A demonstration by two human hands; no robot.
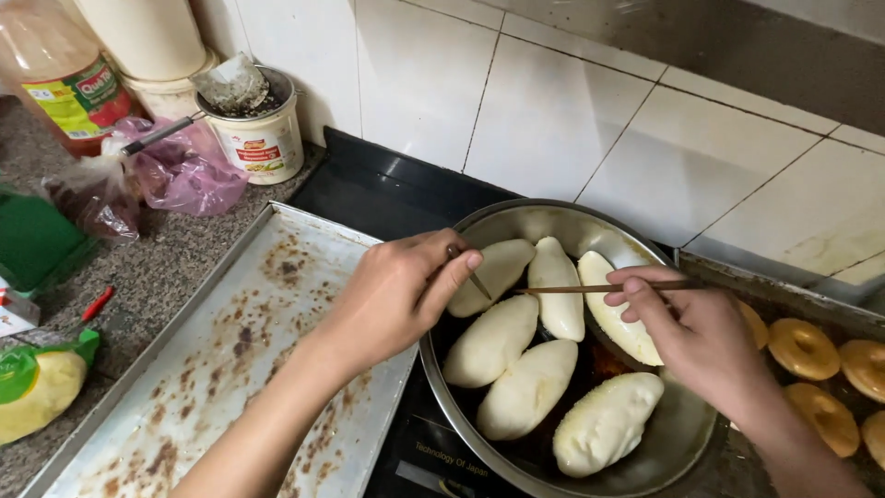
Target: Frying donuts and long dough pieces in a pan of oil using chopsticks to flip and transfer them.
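Nearest me lay the stained metal tray (230,369), flat on the speckled counter and butted against the left side of the wide steel pan (682,433) on the dark cooktop (369,184). Six pale, oblong pieces of dough (525,387) sat in the dark oil of that pan, crowded side by side, some touching. My left hand (396,290) hovered over the pan's left rim, its fingers pinched together around the end of one thin wooden stick (477,282), whose tip pointed down at the dough near the back. My right hand (687,323) reached in from the right, thumb and fingers pressed on a second stick (590,289) that lay nearly level across the tops of the rear pieces. Just past my right wrist, golden ring-shaped doughnuts (802,346) rested in another tray (784,295). Farther back on the left stood a white tub (263,143) with a scoop in it, a pink plastic bag (189,175) beside it, and a bottle of amber oil (60,78) against the tiled wall (553,111).
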